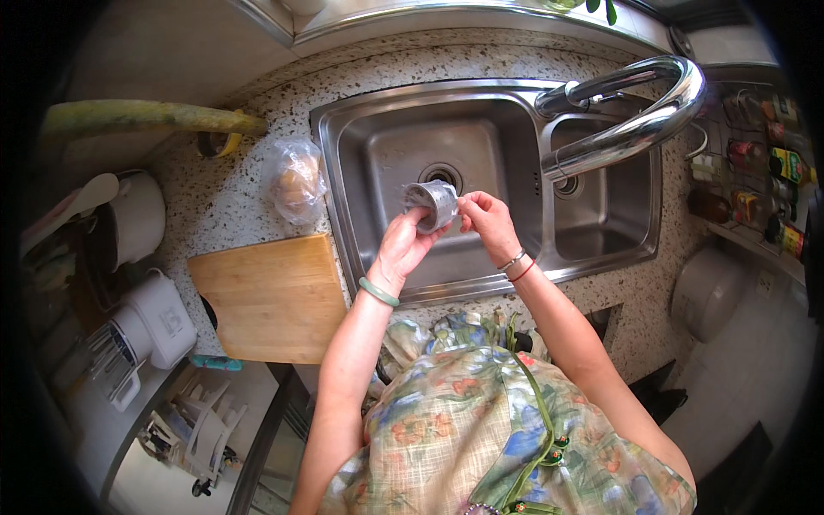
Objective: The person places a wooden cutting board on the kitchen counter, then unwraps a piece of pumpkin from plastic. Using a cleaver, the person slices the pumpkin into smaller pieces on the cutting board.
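Over the large basin of the steel sink [395,296], my left hand [400,249] grips a hollow, cloudy clear plastic cylinder [442,202]. Its thumb goes into the cylinder's open end while the other fingers curl around the outside. I cannot tell whether the piece is a cup or a roll of film. My right hand [493,230] is closed in a pinch at the cylinder's right edge. What its fingertips hold is too small to make out. Behind the cylinder, the drain [442,173] is partly covered.
A chrome faucet [635,142] arches over the small basin. Left of the sink lie a wooden cutting board [270,296] and a clear bag of round tan items [298,182]. A long green gourd-like thing [154,118] leans in. Jars on a rack [747,163] stand right.
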Available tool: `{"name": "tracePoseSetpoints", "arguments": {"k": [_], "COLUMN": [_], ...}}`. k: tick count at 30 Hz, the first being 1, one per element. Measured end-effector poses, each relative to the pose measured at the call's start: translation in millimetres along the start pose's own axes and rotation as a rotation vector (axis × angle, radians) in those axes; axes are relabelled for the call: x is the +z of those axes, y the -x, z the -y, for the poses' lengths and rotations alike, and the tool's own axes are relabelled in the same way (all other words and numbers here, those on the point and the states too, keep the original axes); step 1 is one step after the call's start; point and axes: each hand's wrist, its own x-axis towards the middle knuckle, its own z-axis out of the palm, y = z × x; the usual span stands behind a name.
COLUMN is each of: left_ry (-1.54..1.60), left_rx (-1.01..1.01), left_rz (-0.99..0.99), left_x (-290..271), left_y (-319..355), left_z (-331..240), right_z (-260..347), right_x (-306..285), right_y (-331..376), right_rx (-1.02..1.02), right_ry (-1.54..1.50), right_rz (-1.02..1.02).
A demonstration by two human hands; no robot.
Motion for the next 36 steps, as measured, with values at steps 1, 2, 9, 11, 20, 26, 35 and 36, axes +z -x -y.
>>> {"name": "tracePoseSetpoints", "arguments": {"k": [1, 2, 9, 11, 20, 26, 35, 36], "left_ry": [-0.034, -0.065, -0.356, -0.445, -1.073, -1.27, -0.996, -0.943], "left_rx": [-0.012, -0.025, -0.055, -0.04, 0.391, 0.243, 0.132, 0.109], "left_rz": [0.001, 0.004, -0.031, -0.006, -0.508, -0.566, -0.233, -0.219], "left_x": [2, 3, 10, -4, -51, -41, -126, -127], "left_y": [2, 2, -9, -27, -101, -108, -178, -180], "left_z": [-2, -2, -9, -5, 35, 31, 53, 51], "right_z": [-7, -13, -31, -37, -20, -61, -92, -95], "right_x": [-2, -3, -9, -13, -7, -17, -29, -30], "right_y": [-4, -8, -30, -38, -45, -84, -138, -143], "right_rx": [-0.029, -0.075, -0.214, -0.256, -0.264, -0.307, 0.014, 0.024], "right_ry": [0.054, 0.113, 0.263, 0.312, 0.484, 0.712, 0.535, 0.546], "right_rz": [-0.007, 0.001, 0.065, 0.04, -0.144, -0.231, -0.307, -0.312]}}
